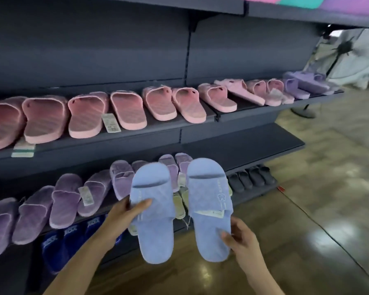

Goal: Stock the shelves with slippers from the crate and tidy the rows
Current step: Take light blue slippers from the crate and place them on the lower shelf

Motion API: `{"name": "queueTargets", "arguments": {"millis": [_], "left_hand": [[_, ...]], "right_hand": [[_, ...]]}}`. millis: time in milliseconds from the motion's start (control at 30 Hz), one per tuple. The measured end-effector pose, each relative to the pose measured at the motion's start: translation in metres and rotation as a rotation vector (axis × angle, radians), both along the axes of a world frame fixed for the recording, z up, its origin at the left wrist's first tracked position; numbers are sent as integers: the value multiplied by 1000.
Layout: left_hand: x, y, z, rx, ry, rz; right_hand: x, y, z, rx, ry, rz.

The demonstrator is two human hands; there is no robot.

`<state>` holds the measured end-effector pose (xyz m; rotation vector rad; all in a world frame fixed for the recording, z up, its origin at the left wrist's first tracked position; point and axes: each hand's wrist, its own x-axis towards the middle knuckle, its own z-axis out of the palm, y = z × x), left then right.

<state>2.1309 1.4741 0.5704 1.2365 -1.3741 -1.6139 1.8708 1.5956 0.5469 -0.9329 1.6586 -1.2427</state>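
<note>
I hold two light blue slippers up in front of the shelves, toes pointing away. My left hand (124,213) grips the left blue slipper (153,211) at its side, thumb across the strap. My right hand (240,241) pinches the right blue slipper (209,207) near its heel; a paper tag hangs from its strap. Behind them, the middle shelf (239,152) carries a row of purple slippers (66,199) on its left part. The upper shelf (249,113) holds a row of pink slippers (128,111), with lilac slippers (307,84) at its far right. No crate is in view.
On the lowest level sit dark blue slippers (73,237), pale green slippers (179,203) and black slippers (250,177). The right part of the middle shelf is bare. A standing fan (341,52) is at the aisle end. Shiny floor (307,220) runs to the right.
</note>
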Motion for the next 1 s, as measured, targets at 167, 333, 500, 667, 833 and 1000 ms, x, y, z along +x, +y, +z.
{"name": "queueTargets", "arguments": {"millis": [167,333,500,667,833,1000], "left_hand": [[-40,-18,-11,11,36,-160],[-88,-29,-18,49,72,-252],[-140,-46,-28,71,85,-297],[-205,-67,-36,65,61,-312],[-281,-79,-40,91,28,-253],[-336,-82,-52,160,-41,-124]], "right_hand": [[-16,18,-3,7,-4,-167],[-40,23,-11,-13,8,-243],[-83,11,-20,-6,14,-263],[-148,-13,-22,-10,8,-229],[-229,-36,-28,27,-4,-153],[-294,-55,-35,92,-15,-70]]}}
